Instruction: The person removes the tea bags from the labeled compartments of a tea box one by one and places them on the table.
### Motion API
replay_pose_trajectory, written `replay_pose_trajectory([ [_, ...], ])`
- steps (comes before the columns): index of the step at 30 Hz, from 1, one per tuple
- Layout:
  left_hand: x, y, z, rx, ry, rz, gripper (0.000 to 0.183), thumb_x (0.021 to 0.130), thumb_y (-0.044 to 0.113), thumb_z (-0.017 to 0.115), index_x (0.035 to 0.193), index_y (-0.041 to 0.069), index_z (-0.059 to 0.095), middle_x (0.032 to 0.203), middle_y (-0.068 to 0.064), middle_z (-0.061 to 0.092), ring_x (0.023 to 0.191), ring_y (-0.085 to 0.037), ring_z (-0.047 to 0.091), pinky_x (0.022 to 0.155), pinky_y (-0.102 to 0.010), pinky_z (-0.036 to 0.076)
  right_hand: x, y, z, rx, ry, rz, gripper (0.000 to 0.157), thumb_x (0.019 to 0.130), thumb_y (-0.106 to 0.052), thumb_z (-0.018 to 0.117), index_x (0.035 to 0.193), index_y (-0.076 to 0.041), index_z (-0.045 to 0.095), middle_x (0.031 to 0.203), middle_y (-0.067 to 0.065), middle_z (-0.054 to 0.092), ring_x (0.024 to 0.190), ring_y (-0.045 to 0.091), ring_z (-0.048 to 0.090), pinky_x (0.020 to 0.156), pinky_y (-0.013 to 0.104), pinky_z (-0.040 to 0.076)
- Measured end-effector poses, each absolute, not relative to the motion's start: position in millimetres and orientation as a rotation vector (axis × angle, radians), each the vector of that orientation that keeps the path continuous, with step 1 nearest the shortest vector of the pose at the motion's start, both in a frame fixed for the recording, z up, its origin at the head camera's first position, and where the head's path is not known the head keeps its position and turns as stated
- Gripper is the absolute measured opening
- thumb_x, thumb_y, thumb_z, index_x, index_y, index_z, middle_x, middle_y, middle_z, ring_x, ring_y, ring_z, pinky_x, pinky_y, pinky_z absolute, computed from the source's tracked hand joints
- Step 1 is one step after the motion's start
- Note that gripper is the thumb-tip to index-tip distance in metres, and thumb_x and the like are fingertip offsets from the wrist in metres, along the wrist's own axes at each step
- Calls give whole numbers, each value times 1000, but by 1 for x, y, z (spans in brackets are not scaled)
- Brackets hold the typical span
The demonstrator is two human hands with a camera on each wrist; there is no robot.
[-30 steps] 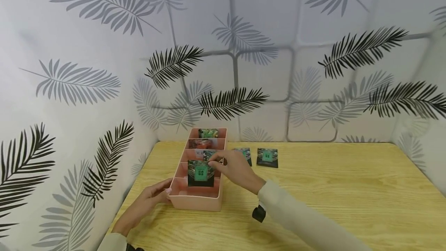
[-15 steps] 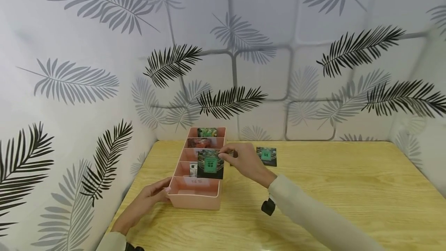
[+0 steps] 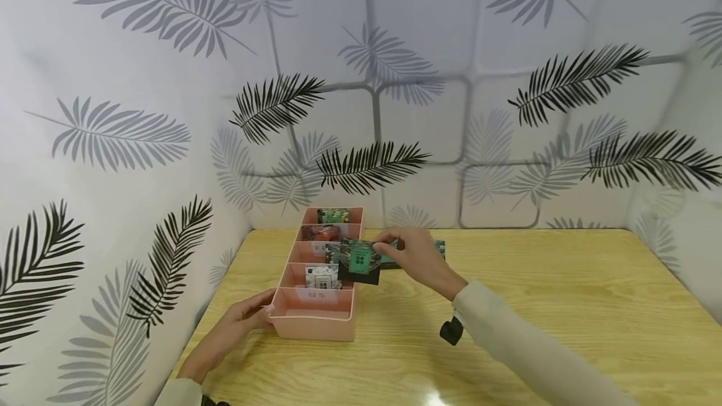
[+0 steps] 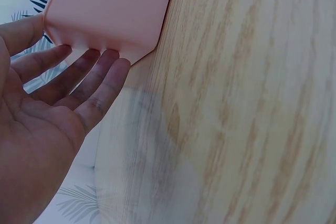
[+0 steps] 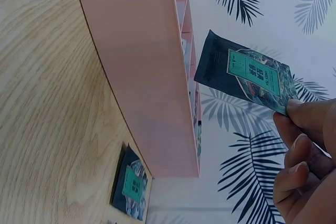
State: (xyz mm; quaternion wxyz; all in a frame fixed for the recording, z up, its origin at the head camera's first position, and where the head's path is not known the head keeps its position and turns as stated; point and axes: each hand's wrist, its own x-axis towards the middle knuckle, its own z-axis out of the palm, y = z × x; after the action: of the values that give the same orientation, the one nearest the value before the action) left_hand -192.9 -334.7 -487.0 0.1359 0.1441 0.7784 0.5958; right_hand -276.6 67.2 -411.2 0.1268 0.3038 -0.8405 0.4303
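My right hand (image 3: 420,262) pinches a dark tea bag packet (image 3: 360,262) with a green label by its upper right corner. In the right wrist view the packet (image 5: 247,72) reads "green tea" and is held up in the air, apart from the box wall. It overlaps the right side of the pink divided storage box (image 3: 316,329) in the head view. My left hand (image 3: 239,324) holds the box at its near left corner, thumb at the rim. The left wrist view shows the fingertips (image 4: 109,53) against its outside. A white packet (image 3: 323,279) stands in the second compartment from the front.
Further back in the box are a red packet (image 3: 321,232) and a green packet (image 3: 333,215). Another dark packet (image 5: 134,184) lies on the wooden table (image 3: 536,306) beside the box. A patterned wall (image 3: 429,124) borders the table behind and left.
My right hand has moved right and slightly back with the tea packet, from over the front compartments to the box's right side. The white packet has come into view. The left hand stays put.
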Motion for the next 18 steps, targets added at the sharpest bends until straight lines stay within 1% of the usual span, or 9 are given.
replay_pose_trajectory([
  [7,-191,-336,-490,394,2281,1718,60,111,24,51,161,-2,29,160,-28,34,119,-20,64,104,-41,51,-281,83,-414,829,-2467,1226,12,98,-27,73,104,-21,80,73,-9,67,47,11,43,47,27,36],
  [10,-190,-335,-489,354,2281,1726,61,111,26,52,161,-1,29,160,-26,35,118,-21,64,103,-39,52,-282,91,-415,796,-2489,1199,11,99,-27,73,105,-22,80,67,-11,64,46,10,39,46,27,34],
  [12,-190,-334,-489,334,2283,1726,62,110,27,52,161,0,30,160,-25,35,119,-20,64,103,-38,52,-283,96,-415,775,-2502,1184,11,99,-27,72,105,-22,80,68,-12,64,46,10,37,46,27,32],
  [14,-190,-334,-488,324,2286,1722,62,110,28,53,161,0,30,160,-25,35,118,-20,65,102,-36,52,-285,102,-415,763,-2511,1167,12,99,-27,72,105,-21,80,68,-10,63,47,11,35,47,27,31],
  [18,-190,-334,-487,357,2289,1713,62,110,27,52,161,0,30,161,-26,34,120,-19,63,103,-35,51,-288,113,-416,739,-2502,1155,13,98,-26,73,106,-19,80,79,-7,70,48,11,37,47,27,33],
])
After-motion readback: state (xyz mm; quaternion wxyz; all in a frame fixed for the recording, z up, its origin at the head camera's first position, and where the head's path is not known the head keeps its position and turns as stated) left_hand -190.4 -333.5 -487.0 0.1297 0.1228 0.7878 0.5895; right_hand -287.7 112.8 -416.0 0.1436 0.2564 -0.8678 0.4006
